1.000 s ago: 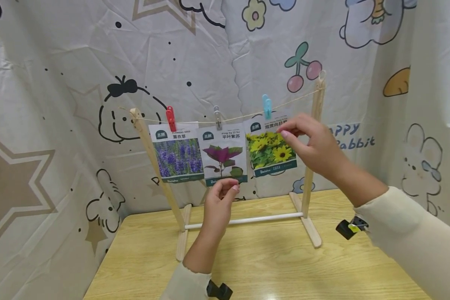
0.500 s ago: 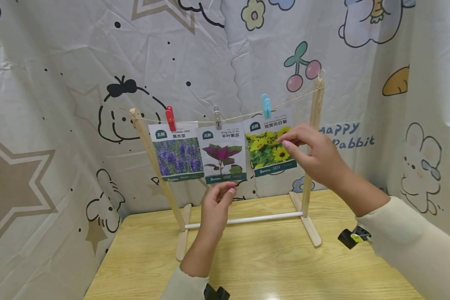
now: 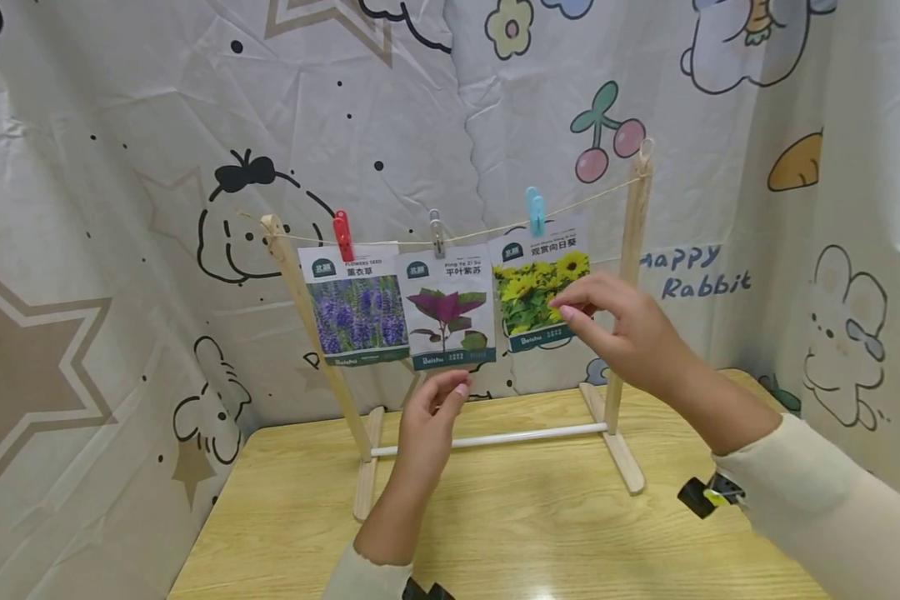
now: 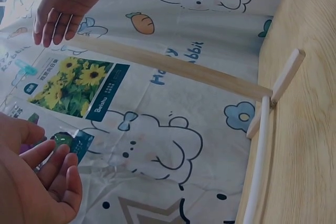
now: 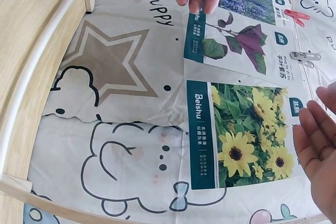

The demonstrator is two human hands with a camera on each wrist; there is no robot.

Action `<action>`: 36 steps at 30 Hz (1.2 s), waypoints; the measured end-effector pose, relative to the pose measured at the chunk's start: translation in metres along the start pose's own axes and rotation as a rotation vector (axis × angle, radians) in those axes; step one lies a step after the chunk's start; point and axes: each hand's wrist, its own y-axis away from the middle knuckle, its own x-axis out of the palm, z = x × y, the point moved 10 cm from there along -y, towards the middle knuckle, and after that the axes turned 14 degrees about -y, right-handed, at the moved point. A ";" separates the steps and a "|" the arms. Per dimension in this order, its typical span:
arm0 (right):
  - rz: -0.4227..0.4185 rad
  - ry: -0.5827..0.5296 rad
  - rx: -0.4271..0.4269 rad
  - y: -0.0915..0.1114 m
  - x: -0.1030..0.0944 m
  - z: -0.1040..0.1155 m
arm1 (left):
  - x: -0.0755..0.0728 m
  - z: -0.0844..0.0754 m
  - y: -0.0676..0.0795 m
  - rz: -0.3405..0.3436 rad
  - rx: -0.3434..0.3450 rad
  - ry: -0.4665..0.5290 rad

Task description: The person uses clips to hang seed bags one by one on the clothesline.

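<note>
Three seed packets hang from a string (image 3: 487, 234) on clothespins. The lavender packet (image 3: 356, 317) has a red clothespin (image 3: 342, 236), the purple-leaf packet (image 3: 448, 312) a grey one (image 3: 437, 233), and the yellow-flower packet (image 3: 528, 287) a light blue one (image 3: 535, 211). My left hand (image 3: 427, 429) is just below the purple-leaf packet, fingers loosely bent and holding nothing. In front of the yellow-flower packet, my right hand (image 3: 630, 325) hides its lower right part. The right wrist view shows this right hand (image 5: 321, 150) beside the packet's top edge with relaxed fingers and nothing in them.
Two wooden posts carry the string, the left post (image 3: 311, 350) and the right post (image 3: 633, 225). A white rod (image 3: 528, 436) joins their feet on the wooden table (image 3: 532, 517). A patterned cloth (image 3: 390, 100) hangs behind.
My right hand has moved down across the yellow-flower packet. My left hand has dropped slightly, away from the bottom edge of the purple-leaf packet. The packets hang in nearly the same places.
</note>
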 end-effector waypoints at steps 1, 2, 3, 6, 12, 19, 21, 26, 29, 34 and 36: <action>0.004 0.000 -0.003 0.001 0.001 0.001 | 0.000 0.000 0.000 0.001 -0.001 -0.008; 0.006 0.000 -0.002 0.002 0.002 0.001 | 0.000 0.000 0.001 0.004 -0.004 -0.017; 0.009 0.002 0.001 0.004 0.002 0.001 | -0.001 0.001 0.001 0.007 -0.007 -0.027; 0.014 0.017 0.027 0.007 0.004 -0.001 | -0.002 0.002 0.004 0.018 -0.012 -0.061; 0.030 0.045 0.070 0.015 0.010 -0.006 | -0.003 0.005 0.007 0.049 -0.001 -0.118; 0.072 0.044 0.109 0.024 0.017 -0.012 | -0.007 0.000 0.009 0.038 0.080 -0.224; 0.081 0.053 0.110 0.026 0.019 -0.014 | -0.008 -0.002 0.009 0.037 0.113 -0.258; 0.109 0.086 0.131 0.034 0.026 -0.021 | -0.011 -0.006 0.010 0.024 0.170 -0.354; 0.125 0.106 0.136 0.038 0.030 -0.025 | -0.012 -0.008 0.011 0.016 0.202 -0.416; 0.156 0.157 0.151 0.045 0.037 -0.031 | -0.011 -0.011 0.013 0.009 0.267 -0.522; 0.163 0.175 0.157 0.048 0.039 -0.032 | -0.011 -0.012 0.014 0.006 0.284 -0.566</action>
